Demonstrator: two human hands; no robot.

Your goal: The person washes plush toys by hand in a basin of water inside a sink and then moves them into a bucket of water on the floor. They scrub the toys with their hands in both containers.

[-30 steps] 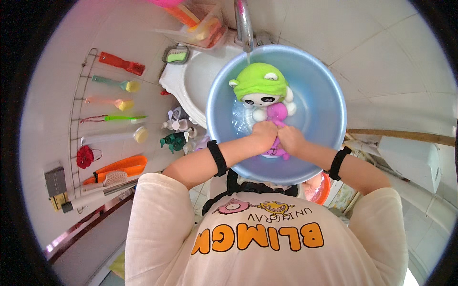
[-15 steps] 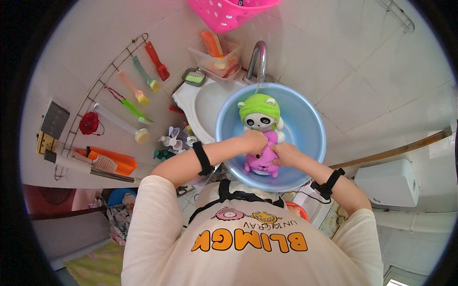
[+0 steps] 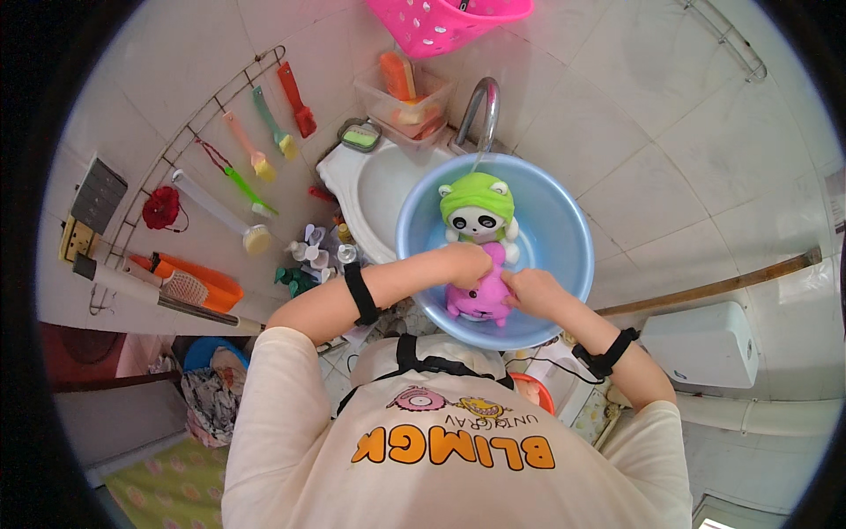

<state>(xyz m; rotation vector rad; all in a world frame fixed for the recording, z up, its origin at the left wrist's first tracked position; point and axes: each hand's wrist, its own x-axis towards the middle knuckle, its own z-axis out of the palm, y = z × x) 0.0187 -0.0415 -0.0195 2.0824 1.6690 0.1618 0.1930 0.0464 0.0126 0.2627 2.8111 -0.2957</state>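
Observation:
A light blue basin (image 3: 577, 220) holds two toys. A panda plush (image 3: 476, 220) with a green frog-like hood leans in the far part of the basin, its face toward me. Nearer to me is a pink plush toy (image 3: 480, 301) with a small dark eye and little limbs. My left hand (image 3: 470, 263) is closed on its upper left part, fingers bent into the fabric. My right hand (image 3: 534, 293) grips its right side, close to the left. The fingertips are partly hidden by the hands and the plush.
A curved metal faucet (image 3: 485, 110) runs a thin stream into the basin, which sits over a white sink (image 3: 366, 185). A clear bin (image 3: 410, 110) with sponges stands behind. Several brushes hang from a wire rack (image 3: 198, 132) at the left; bottles (image 3: 317, 251) stand below.
Both hands still grip the pink plush, with only slight shifts in the fingers and the toy. The whole view has moved a little; the panda stays put in the basin.

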